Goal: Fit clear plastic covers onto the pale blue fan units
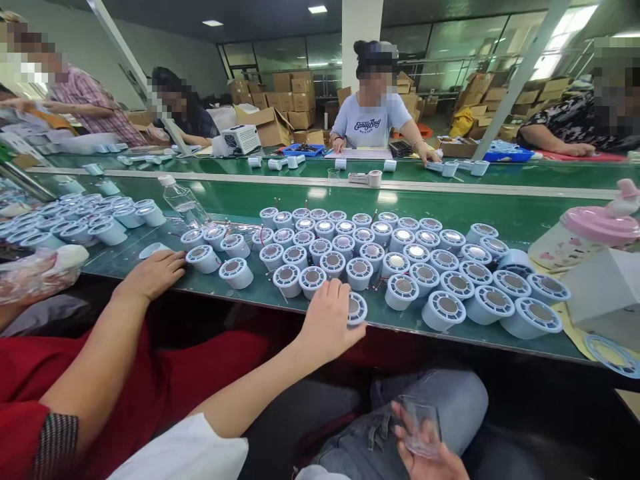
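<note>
left hand (330, 320) gripping round ribbed housing (357, 309)

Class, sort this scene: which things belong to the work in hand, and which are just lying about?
In hand: left hand on a white round unit; right hand holding a clear plastic piece; rows of round units.
Lying about: water bottle; pink-lidded cup; tape roll.
</note>
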`<move>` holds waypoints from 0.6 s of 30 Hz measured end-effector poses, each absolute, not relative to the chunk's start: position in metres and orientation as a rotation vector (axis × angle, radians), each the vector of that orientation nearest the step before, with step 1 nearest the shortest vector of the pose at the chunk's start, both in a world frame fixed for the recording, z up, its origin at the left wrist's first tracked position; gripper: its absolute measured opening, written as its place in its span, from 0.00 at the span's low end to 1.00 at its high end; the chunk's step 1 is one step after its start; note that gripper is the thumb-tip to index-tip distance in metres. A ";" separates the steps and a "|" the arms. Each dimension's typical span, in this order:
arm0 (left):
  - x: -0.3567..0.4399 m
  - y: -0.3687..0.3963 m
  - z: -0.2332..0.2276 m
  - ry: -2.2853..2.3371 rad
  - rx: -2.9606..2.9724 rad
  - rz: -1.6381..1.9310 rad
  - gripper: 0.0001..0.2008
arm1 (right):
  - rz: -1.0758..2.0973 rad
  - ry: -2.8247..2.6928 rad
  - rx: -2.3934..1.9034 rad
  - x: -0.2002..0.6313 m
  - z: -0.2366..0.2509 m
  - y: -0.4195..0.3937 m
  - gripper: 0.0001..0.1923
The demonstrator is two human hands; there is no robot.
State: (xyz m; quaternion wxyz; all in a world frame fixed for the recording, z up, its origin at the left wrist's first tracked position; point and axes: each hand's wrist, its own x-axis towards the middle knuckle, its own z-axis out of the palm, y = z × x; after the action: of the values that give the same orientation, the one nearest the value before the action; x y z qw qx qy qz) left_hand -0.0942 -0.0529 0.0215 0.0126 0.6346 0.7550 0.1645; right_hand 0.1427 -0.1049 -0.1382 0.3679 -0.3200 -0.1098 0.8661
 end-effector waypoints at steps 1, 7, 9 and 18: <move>-0.092 -0.057 0.020 2.306 1.930 0.522 0.22 | 2.203 -0.271 -0.819 0.147 -0.135 -0.103 0.22; -0.086 -0.077 0.020 1.874 1.420 0.832 0.26 | 1.844 -1.016 -0.945 0.168 -0.103 -0.086 0.22; -0.083 -0.080 0.016 1.449 1.055 1.019 0.32 | 1.515 -1.561 -0.935 0.173 -0.084 -0.080 0.21; -0.037 -0.064 -0.023 0.874 0.618 0.404 0.22 | 0.092 -2.497 -0.863 0.177 -0.010 -0.055 0.28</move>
State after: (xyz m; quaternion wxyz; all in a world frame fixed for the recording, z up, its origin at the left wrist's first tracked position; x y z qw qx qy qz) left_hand -0.0371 -0.0636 -0.0229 0.8408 0.2926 0.4135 0.1911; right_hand 0.1767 -0.0553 -0.0102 0.2466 -0.3163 -0.9154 0.0338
